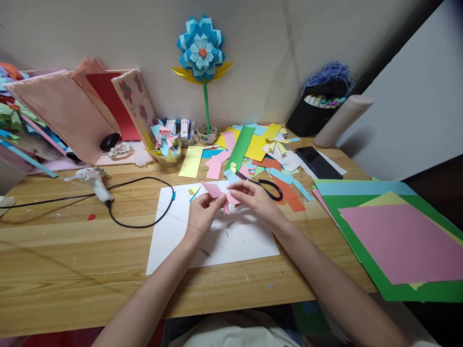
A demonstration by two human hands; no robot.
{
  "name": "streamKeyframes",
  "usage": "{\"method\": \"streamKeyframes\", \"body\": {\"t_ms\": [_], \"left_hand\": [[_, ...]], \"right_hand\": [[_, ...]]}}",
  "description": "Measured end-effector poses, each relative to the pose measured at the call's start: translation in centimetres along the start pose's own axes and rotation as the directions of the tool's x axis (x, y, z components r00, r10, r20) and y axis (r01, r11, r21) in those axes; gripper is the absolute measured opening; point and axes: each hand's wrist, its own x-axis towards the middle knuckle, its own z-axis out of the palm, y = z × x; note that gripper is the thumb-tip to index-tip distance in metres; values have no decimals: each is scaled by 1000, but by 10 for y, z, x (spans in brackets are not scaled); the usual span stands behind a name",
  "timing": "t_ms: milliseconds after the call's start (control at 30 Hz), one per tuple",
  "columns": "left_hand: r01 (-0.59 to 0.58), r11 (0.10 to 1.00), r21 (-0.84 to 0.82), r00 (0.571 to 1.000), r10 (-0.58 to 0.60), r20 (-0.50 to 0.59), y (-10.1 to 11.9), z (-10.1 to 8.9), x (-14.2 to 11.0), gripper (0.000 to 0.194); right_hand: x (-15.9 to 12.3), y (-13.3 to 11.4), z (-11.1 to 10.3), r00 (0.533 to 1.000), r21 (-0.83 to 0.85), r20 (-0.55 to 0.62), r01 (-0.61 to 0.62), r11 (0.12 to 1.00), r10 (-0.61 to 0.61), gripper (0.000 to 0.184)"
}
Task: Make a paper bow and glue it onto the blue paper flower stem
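Observation:
Between my two hands is a folded pink paper piece [212, 190] with pointed ends, held above a white sheet [231, 246]. My left hand [203, 212] pinches it between thumb and fingers from the left. From the right, my right hand [253, 196] grips it the same way, its fingertips covering part of the paper. Just behind my right hand lie scissors with black handles [272, 188], partly hidden by that hand. Small green and dark paper scraps are scattered over the white sheet.
Coloured paper strips [239, 152] are heaped at the back. A glue gun [94, 184] with a looping black cable lies left. Paper sheets [401, 241] are stacked right, near a phone [318, 162]. A blue paper flower [202, 50] and a cup of folded pieces [168, 153] stand behind.

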Motion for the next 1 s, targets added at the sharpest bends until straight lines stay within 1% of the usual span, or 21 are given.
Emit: {"method": "streamKeyframes", "body": {"t_ms": [33,67,100,167,233,300,400,467,500,567,667,767,833,900,967,1000], "left_hand": [[1,1000,-7,1000,-1,-17,1,-1,0,34],[3,1000,-19,1000,-4,-24,3,-2,1,34],[8,999,-38,1000,-9,-22,5,-3,1,34],[28,997,-75,1000,-28,1,10,-6,1,35],[57,995,-87,997,-52,53,15,-10,1,35],[85,994,-71,992,-78,95,19,-13,1,35],[114,993,-33,986,-109,128,22,-17,2,35],[120,993,-12,982,-117,148,23,-18,3,35],[119,993,-9,980,-116,161,23,-18,3,34],[120,993,-12,975,-116,190,24,-18,3,32],[139,990,-9,962,-132,238,24,-17,2,29],[143,990,-1,953,-137,270,24,-16,0,29],[131,991,9,953,-128,275,24,-15,0,31],[104,994,27,956,-107,273,23,-14,0,32],[55,998,34,959,-62,275,22,-13,0,31],[20,999,33,959,-29,281,22,-13,0,30]], "right_hand": [[-1,-2,-3,998,-61,3,56,997,-55,22],[-2,-5,-7,992,-135,31,127,983,-124,22],[-3,-8,-12,977,-209,85,209,955,-195,21],[-6,-15,-21,922,-317,220,376,871,-318,24],[-8,-18,-29,853,-357,319,512,782,-413,29],[-8,-18,-32,793,-368,363,604,707,-488,28],[-5,-14,-30,704,-370,412,710,599,-579,21],[-4,-12,-28,655,-392,433,755,526,-619,19],[-4,-11,-26,640,-407,438,767,496,-631,19],[-5,-11,-25,623,-429,444,779,458,-644,18],[-8,-11,-23,594,-425,454,799,425,-664,17],[-9,-10,-22,580,-409,457,810,419,-675,15],[-8,-9,-20,588,-401,457,806,435,-667,13],[-8,-9,-19,606,-395,451,794,462,-655,10],[-8,-10,-16,646,-401,424,762,508,-635,8],[-9,-11,-15,679,-419,403,733,537,-613,7]]}}
